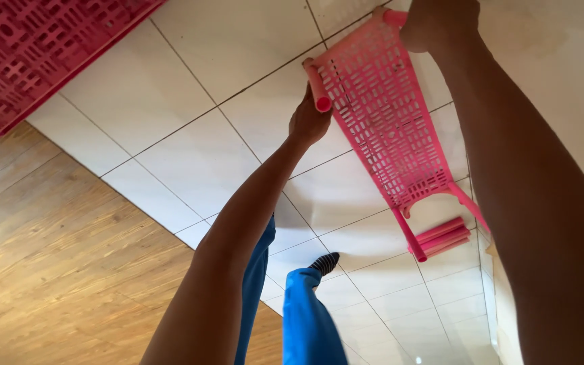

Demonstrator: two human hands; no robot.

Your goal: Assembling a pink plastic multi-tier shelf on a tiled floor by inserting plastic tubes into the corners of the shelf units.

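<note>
1. The left hand (309, 122) was curled around a pink tube (318, 86) at one corner of a pink perforated plastic shelf panel (383, 115).
2. The right hand (437, 23) was closed over the opposite corner of the same panel, at the top of the view; its fingers were mostly hidden.
3. The panel was held up above the white tiled floor (204, 155), tilted, with its far end pointing away from the person. Two pink legs (410, 240) stuck out from that far end.
4. A small bundle of loose pink tubes (444, 236) lay on the tiles just beside the far legs.
5. A second, darker pink lattice panel (28, 47) filled the upper left corner.
6. Wood-grain flooring (69, 270) met the tiles on the left.
7. Blue trouser legs (305, 318) and a dark striped sock (326, 262) showed between the forearms.
</note>
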